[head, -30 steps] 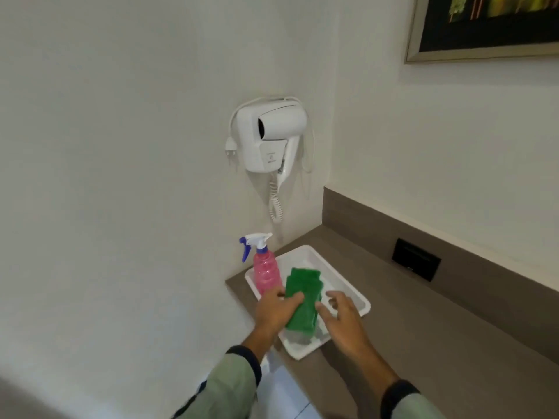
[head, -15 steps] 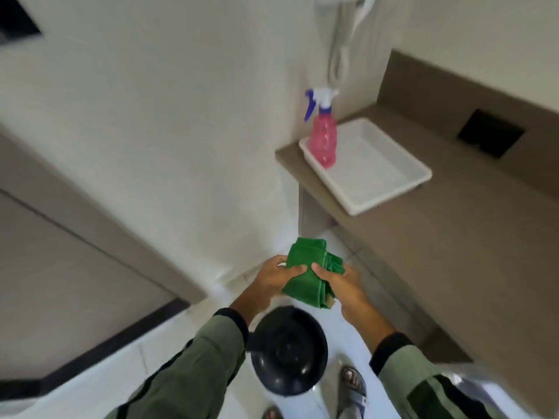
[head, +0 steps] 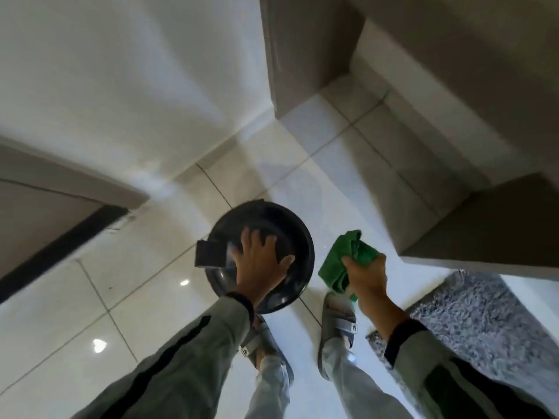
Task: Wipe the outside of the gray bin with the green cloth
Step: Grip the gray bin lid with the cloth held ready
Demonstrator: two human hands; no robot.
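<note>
The gray bin (head: 292,226) is a dark round bin with a domed lid, standing on the white tile floor right in front of my feet. My left hand (head: 260,263) lies flat on its lid with the fingers spread, gripping nothing. A dark rectangular tab (head: 210,252) sticks out at the bin's left side. My right hand (head: 367,275) is closed on the bunched green cloth (head: 340,257), held just right of the bin and apart from it. The bin's side wall is mostly hidden beneath the lid.
A brown counter support panel (head: 302,49) stands beyond the bin, and a brown counter corner (head: 484,231) juts in at the right. A gray shaggy rug (head: 484,322) lies at the right. My sandalled feet (head: 337,316) stand just behind the bin. A dark door threshold (head: 60,237) runs along the left.
The view has tipped down from the counter to the floor. My left hand let go of the green cloth and came down onto the bin lid. My right hand kept the cloth.
</note>
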